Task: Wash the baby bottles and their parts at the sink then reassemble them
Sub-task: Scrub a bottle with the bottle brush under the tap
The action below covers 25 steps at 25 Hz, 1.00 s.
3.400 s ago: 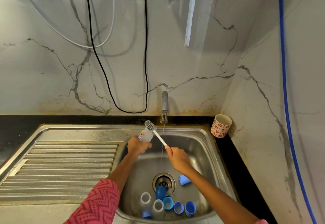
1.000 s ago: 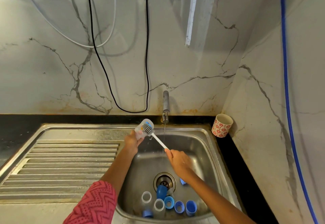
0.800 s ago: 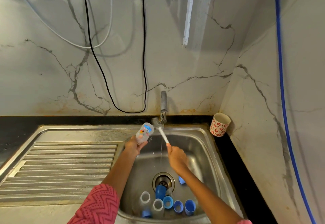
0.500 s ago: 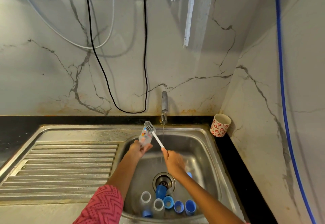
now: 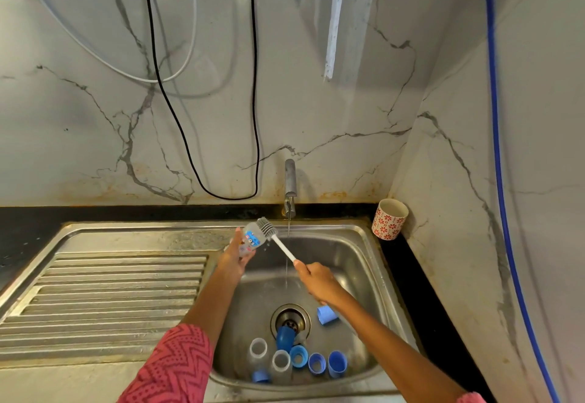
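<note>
You get soft, even daylight — glare streaks the wall (image 5: 332,29) at 12 o'clock, and edges bow.

Lower part of the bottle (image 5: 250,240) covered by the left hand (image 5: 235,258), so the grip on it only partly seen. Print on the bottle too small to read. Near end of the brush (image 5: 276,238) handle buried in the right hand (image 5: 319,282). Fingers of that hand turned away, out of view. Blue cap (image 5: 326,314) partly behind the right forearm. Bottles (image 5: 281,363) at the near wall of the sink (image 5: 364,238) seen only from above, bodies too murky to make out. Black cable (image 5: 257,86), white cable (image 5: 177,70) and blue hose (image 5: 493,117) cut off at the top edge. Both arms cut off at the near edge.
</note>
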### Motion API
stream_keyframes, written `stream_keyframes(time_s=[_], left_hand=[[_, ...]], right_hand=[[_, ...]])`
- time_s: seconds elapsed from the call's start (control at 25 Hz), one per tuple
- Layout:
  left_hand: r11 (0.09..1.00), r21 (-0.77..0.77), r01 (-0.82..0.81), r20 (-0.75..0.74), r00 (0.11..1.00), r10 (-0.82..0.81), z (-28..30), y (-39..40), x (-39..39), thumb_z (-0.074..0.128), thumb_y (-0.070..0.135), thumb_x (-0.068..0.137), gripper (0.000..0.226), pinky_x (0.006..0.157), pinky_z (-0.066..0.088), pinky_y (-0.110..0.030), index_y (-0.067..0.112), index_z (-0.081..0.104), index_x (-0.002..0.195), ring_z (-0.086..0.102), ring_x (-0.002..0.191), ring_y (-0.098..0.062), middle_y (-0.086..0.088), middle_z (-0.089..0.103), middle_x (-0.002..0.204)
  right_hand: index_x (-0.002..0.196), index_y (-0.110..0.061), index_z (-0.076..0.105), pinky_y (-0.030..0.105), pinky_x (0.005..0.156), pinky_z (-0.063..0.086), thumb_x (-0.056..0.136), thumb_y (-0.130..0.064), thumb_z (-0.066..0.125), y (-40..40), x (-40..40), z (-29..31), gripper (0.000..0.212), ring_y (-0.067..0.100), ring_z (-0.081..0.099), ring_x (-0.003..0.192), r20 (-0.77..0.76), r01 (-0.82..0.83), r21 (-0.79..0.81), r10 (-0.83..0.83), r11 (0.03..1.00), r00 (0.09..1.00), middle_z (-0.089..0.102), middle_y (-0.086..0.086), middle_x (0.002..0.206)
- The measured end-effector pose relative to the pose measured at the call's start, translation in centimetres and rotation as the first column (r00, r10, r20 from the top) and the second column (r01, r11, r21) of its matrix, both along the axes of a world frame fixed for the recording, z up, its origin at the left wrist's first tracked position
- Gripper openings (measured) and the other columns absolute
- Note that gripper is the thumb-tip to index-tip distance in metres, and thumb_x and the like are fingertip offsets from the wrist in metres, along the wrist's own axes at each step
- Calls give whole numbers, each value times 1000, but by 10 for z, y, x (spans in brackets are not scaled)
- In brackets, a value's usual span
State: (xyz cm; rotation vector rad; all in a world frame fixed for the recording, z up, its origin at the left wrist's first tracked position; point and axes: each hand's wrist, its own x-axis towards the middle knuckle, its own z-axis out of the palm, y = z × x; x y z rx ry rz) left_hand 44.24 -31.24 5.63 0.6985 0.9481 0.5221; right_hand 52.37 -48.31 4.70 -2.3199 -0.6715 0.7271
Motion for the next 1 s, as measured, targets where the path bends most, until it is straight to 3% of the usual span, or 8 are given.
stream_keyframes(time_s=[0.08, 0.2, 0.4, 0.48, 0.6, 0.72, 0.84, 1.0], left_hand=[[1000, 1, -1, -16, 1000, 1, 3, 3, 4, 66, 23, 86, 51, 89, 51, -33, 0, 49, 128, 55, 118, -26, -17, 54, 123], [986, 117, 117, -82, 991, -108, 4, 10, 12, 70, 15, 82, 50, 92, 50, -35, -1, 48, 124, 55, 114, -26, -16, 53, 118], [936, 313, 162, -195, 975, -104, -17, 15, 16, 78, 8, 71, 54, 91, 52, -39, -4, 55, 119, 62, 105, -29, -19, 62, 116], [849, 451, 275, -303, 942, -144, -22, 14, 14, 82, 8, 65, 54, 87, 53, -39, -5, 60, 113, 63, 101, -30, -21, 64, 112], [617, 609, 498, -560, 821, -111, -17, 9, 14, 85, 13, 63, 66, 88, 51, -38, -1, 56, 121, 57, 107, -28, -15, 58, 118], [517, 675, 526, -587, 808, -56, -15, 0, 17, 85, 18, 64, 65, 80, 50, -32, 5, 56, 121, 56, 105, -25, -13, 56, 118], [608, 692, 389, -461, 886, -42, -13, 1, 18, 85, 18, 64, 64, 82, 52, -35, 8, 51, 117, 56, 106, -26, -13, 55, 119], [703, 593, 393, -368, 909, -198, -11, 6, 18, 85, 7, 63, 78, 81, 53, -36, 16, 33, 120, 55, 105, -26, -10, 49, 116]], right_hand=[[62, -19, 42, 25, 47, 29, 99, -49, 30, -7, 6, -5, 49, 12, 38, 50, 6, 72, -70, -72, 995, 997, 42, -2, 58], [61, -18, 39, 23, 42, 27, 98, -50, 33, -19, 9, -9, 49, 10, 33, 45, -79, 184, 42, -180, 982, 980, 38, -2, 55], [58, -19, 37, 25, 46, 26, 98, -51, 33, -16, 1, -11, 51, 11, 32, 47, 19, 63, 23, -63, 998, 998, 35, -3, 53], [57, -19, 37, 25, 49, 27, 98, -50, 32, -19, 11, -10, 52, 12, 33, 47, 37, 84, -16, -84, 996, 996, 36, -3, 53], [59, -19, 40, 26, 50, 28, 98, -50, 33, -20, 19, -2, 50, 12, 35, 47, 10, 30, 57, -31, 998, 999, 38, -3, 53], [61, -20, 41, 25, 49, 29, 98, -51, 32, -16, 12, -6, 49, 10, 35, 48, 52, -27, -27, 29, 999, 998, 38, -4, 55], [60, -19, 38, 27, 50, 29, 99, -51, 29, -21, 22, -11, 51, 11, 35, 50, 119, 24, -202, 1, 979, 993, 39, -3, 57], [60, -19, 39, 24, 45, 26, 98, -51, 34, -21, 20, -3, 49, 12, 32, 46, 20, 28, 30, -29, 999, 999, 36, -3, 53]])
